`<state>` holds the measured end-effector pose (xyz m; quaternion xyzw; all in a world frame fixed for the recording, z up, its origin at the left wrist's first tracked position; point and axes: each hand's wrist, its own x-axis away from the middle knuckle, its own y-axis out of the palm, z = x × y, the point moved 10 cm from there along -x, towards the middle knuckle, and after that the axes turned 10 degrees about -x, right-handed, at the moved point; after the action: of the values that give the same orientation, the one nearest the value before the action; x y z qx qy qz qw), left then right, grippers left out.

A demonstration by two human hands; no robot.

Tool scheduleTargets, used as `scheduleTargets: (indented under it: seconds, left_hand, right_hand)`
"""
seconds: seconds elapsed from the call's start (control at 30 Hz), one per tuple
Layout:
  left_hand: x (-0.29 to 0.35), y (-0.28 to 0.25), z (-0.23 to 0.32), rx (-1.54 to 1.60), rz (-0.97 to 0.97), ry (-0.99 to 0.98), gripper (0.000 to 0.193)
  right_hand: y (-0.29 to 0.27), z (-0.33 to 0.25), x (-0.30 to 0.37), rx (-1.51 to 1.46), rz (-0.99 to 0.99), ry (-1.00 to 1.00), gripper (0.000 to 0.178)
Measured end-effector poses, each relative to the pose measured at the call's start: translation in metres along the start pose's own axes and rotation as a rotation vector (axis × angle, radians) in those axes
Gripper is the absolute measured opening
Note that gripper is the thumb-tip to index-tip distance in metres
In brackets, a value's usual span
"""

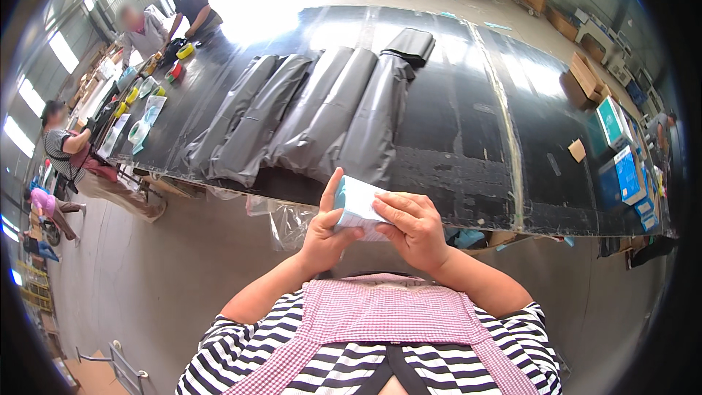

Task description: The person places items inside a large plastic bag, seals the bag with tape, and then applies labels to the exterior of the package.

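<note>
In front of my chest, at the table's near edge, both hands hold a small stack of pale blue and white paper (357, 203). My left hand (325, 241) grips its left side, with the thumb across the lower edge and one finger pointing up along the side. The fingers of my right hand (417, 228) lie over its right part, thumb underneath. Just beyond the paper, several long grey plastic bundles (318, 106) lie side by side on the black table (453, 139). A folded dark grey piece (411, 44) rests on the far end of the rightmost bundle.
Tape rolls (174, 72) line the table's left side, where people (191, 7) stand working. At the right end are blue and white boxes (627, 174), a cardboard piece (577, 150) and long brown cartons (585, 77). Clear plastic (289, 225) hangs below the near edge.
</note>
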<state>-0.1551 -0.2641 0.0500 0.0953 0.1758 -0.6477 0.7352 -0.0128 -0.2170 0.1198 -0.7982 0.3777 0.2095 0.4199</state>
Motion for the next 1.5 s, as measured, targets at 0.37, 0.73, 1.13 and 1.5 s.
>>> scheduleTargets:
  seconds: [0.37, 0.73, 1.13, 1.5]
  left_hand:
    - [0.018, -0.145, -0.042, -0.288, -0.157, -0.147, 0.024]
    - [-0.071, -0.090, -0.067, -0.170, -0.647, -0.182, 0.021]
    - [-0.143, 0.008, -0.153, -0.666, -1.001, -0.090, 0.029]
    - [-0.148, 0.013, -0.154, -0.656, -0.958, -0.083, 0.030]
  right_hand:
    - [0.127, 0.075, -0.059, -0.961, -0.096, 0.908, 0.023]
    - [-0.080, 0.224, -0.091, -0.916, 0.879, 0.626, 0.027]
    - [0.046, 0.300, -0.129, 0.148, 0.155, 0.063, 0.034]
    - [0.049, 0.344, -0.122, -0.033, 0.006, 0.224, 0.031]
